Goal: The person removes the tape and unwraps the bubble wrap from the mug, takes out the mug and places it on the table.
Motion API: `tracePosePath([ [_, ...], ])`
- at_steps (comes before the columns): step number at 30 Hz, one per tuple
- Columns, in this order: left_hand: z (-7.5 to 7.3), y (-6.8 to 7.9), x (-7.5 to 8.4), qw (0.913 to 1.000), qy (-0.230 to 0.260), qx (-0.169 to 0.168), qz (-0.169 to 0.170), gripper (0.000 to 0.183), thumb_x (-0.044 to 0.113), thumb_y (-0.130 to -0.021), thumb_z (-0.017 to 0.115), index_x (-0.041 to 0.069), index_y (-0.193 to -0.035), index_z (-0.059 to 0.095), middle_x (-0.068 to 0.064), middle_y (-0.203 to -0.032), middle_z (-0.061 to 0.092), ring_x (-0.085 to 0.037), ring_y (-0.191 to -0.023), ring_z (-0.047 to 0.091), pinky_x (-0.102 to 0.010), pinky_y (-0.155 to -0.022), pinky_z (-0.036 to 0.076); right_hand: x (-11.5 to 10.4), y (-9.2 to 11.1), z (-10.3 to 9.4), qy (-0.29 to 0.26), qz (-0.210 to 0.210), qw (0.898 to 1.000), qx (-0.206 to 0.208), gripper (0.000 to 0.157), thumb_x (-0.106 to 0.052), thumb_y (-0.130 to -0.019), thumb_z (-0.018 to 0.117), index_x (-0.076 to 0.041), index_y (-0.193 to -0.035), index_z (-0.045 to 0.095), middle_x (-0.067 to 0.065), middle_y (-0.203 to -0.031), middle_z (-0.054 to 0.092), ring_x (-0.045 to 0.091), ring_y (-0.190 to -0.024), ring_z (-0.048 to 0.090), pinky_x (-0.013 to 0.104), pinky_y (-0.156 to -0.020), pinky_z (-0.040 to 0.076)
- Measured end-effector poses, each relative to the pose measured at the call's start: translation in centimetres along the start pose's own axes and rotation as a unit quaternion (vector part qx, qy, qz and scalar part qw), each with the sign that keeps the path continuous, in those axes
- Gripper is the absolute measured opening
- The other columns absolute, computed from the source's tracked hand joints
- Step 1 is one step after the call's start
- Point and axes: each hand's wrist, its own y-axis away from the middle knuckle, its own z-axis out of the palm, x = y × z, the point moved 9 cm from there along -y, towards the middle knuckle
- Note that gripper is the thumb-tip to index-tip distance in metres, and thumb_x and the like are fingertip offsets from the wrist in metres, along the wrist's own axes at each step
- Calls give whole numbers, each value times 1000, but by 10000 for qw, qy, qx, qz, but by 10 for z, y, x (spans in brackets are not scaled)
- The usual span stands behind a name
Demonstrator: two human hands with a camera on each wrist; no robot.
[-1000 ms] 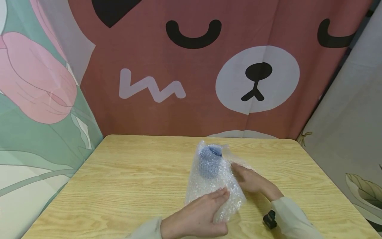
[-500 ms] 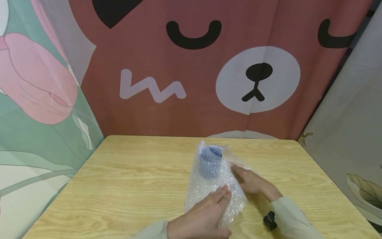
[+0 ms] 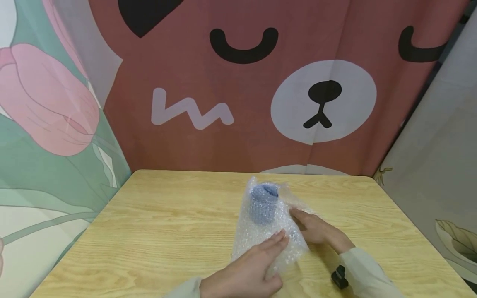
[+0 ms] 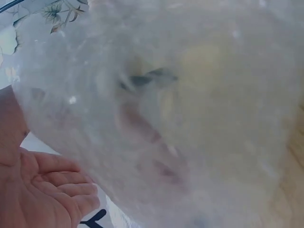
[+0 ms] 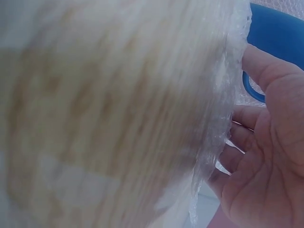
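Note:
A blue mug point(image 3: 263, 205) shows through a sheet of bubble wrap point(image 3: 257, 240) that covers it on the table; its handle point(image 5: 254, 90) appears in the right wrist view. My left hand point(image 3: 249, 267) lies on the near part of the wrap, fingers straight and together, thumb apart. In the left wrist view, blurred wrap fills most of the picture beside the open palm point(image 4: 52, 190). On the right side, my right hand point(image 3: 316, 229) touches the wrap's edge, fingers extended and thumb spread from them. Its fingertips are partly hidden by the wrap in the right wrist view.
The wooden table point(image 3: 160, 223) runs back to a red curtain point(image 3: 186, 145) printed with a bear face. Patterned cloths hang at both sides. A small black device point(image 3: 339, 277) sits beside the right sleeve point(image 3: 367, 271).
My left hand has slid slightly forward and right along the wrap, then back left. The right hand and the mug stay in place; the head view has shifted a little.

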Motion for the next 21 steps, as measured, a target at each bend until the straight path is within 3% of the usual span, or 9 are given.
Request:
tracePosePath([
  [12,-34,12,-2,9900,740,1127,419,65,-1,-85,51,-8,-146,32,-21,-151,31,-25,-138,30,-40,-107,33,4,-2,3,-56,101,9999,-78,74,-36,-92,64,9,-144,37,29,-148,33,46,-134,32,57,-107,28],
  [18,-45,18,-10,9820,1222,1435,144,63,-7,-85,48,-4,-147,34,-16,-149,36,-22,-135,35,-37,-105,37,4,-1,4,-105,170,9997,-160,71,-21,-87,62,9,-145,34,28,-150,31,45,-135,31,57,-107,28],
  [19,-47,19,-12,9800,1319,1486,75,63,-8,-85,48,-4,-147,34,-15,-149,37,-19,-129,44,-36,-104,39,4,-1,4,-105,166,9997,-174,71,-20,-87,62,9,-145,34,27,-150,31,45,-135,30,57,-107,28],
  [21,-51,21,-15,9750,1559,1586,-34,62,-10,-85,46,-3,-146,36,-14,-149,37,-17,-127,47,-35,-103,40,3,-1,3,-83,150,9997,-188,70,-21,-88,62,9,-145,34,27,-150,31,44,-136,30,56,-108,28],
])
